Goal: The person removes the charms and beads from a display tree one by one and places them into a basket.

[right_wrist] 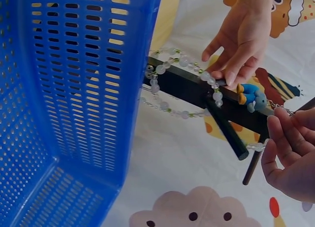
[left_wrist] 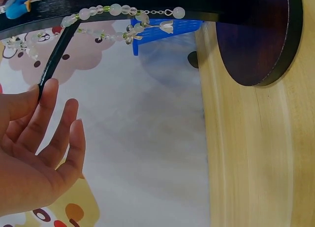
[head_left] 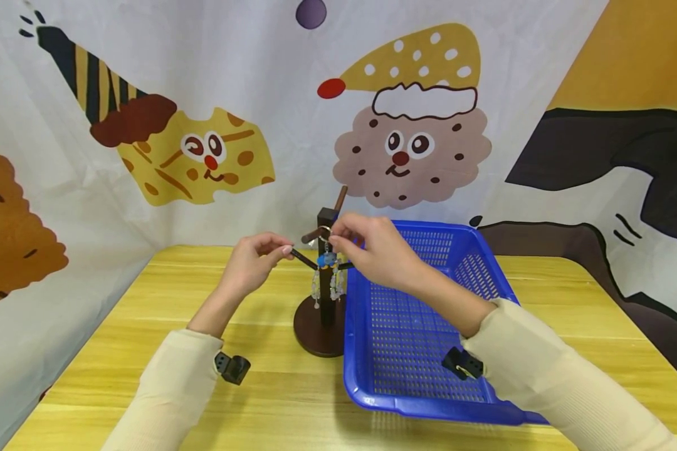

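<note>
Two hands, one stand, one keychain — one basket.
Left hand [head_left: 254,260] fingers pinch a peg of the stand [head_left: 323,313]; right hand [head_left: 372,250] fingers pinch the beaded keychain [head_left: 327,269] at mid-surface, beside the blue basket [head_left: 429,401].

A staged tabletop set, not a lived-in room. A cartoon-printed cloth backdrop [head_left: 214,156] walls in the yellow wooden table [head_left: 146,376].

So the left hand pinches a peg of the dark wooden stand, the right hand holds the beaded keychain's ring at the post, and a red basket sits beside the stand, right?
Not quite: the basket is blue, not red, as the head view shows. The rest holds: the left hand pinches a peg of the dark wooden stand, and the right hand holds the beaded keychain by its ring at the post.
</note>
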Available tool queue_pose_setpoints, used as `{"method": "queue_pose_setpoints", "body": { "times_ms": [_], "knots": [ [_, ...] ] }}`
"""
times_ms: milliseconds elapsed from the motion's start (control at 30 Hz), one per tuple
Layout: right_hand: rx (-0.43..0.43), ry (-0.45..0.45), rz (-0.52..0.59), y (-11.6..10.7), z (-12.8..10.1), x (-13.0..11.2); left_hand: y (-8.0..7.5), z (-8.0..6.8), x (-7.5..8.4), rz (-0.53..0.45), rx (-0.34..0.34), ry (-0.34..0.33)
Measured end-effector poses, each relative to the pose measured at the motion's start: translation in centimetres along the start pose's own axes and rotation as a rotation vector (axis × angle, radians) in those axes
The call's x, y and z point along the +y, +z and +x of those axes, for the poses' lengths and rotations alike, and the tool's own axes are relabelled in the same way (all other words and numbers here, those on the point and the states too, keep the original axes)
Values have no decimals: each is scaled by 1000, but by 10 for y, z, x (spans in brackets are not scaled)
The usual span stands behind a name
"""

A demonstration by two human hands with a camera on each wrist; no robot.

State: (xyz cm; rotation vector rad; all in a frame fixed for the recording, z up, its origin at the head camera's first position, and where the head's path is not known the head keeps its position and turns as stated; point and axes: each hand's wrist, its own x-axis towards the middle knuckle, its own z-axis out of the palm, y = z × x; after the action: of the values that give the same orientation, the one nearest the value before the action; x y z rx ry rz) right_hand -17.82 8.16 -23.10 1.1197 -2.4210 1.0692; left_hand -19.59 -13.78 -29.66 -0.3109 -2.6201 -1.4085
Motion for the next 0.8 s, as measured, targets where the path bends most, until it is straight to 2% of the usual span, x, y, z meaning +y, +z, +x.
{"method": "queue_pose_setpoints", "body": {
  "times_ms": [467,800],
  "knots": [
    [-38,-52,37,-8,-1,-15,0,0,0,-8,4,14],
    [-48,-140,62,-12,-1,-25,0,0,0,-9,6,22]
  ]
}}
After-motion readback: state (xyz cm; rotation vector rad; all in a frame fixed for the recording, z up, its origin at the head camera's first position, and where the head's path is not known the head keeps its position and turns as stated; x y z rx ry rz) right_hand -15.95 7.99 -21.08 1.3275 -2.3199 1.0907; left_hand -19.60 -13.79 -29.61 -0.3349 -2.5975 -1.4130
